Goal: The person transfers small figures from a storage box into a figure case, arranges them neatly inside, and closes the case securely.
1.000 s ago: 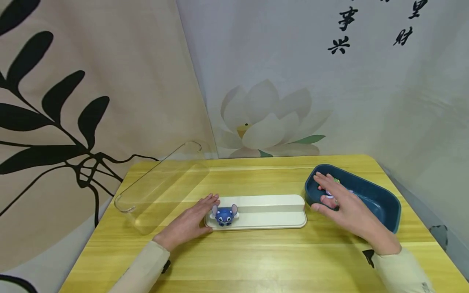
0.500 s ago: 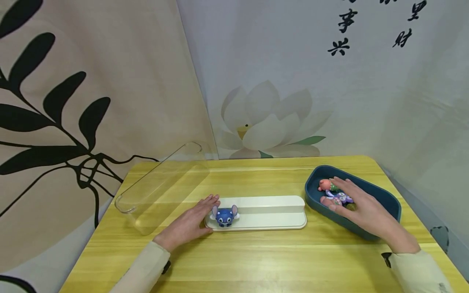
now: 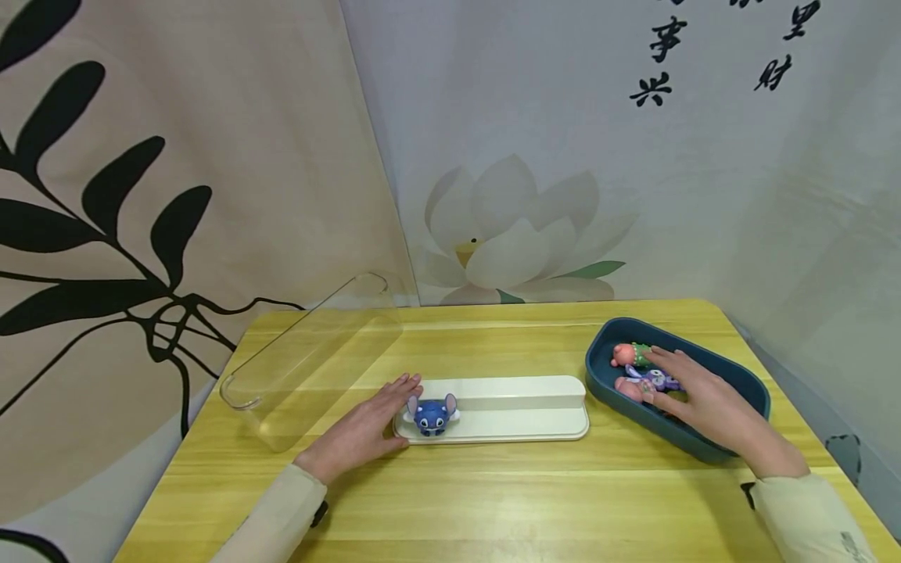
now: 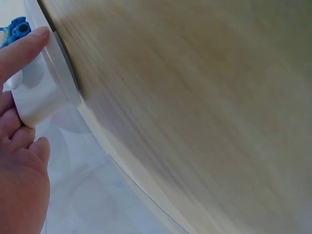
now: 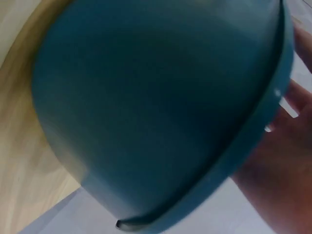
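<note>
My left hand [image 3: 359, 438] holds the left end of a long white display base [image 3: 524, 426], thumb at the front edge and fingers by the back. A blue big-eared figurine [image 3: 432, 417] stands on that end, close to my fingertips; part of it shows in the left wrist view. On the right, my right hand [image 3: 714, 410] reaches over the near rim of a dark blue bin [image 3: 655, 432], fingers extended among small figurines. Visible there are a pink one in green [image 3: 626, 356], a purple one [image 3: 658, 380] and another pink one [image 3: 633, 389]. The bin's wall [image 5: 136, 107] hides the fingertips in the right wrist view.
A clear plastic cover [image 3: 317, 367] lies at the left of the wooden table [image 3: 493, 500], reaching its left edge. Printed cloth hangings [image 3: 521, 94] stand behind the table.
My right hand has moved right and toward me over the bin, uncovering the figurines, then its fingers have shifted slightly among them. The left hand has stayed put.
</note>
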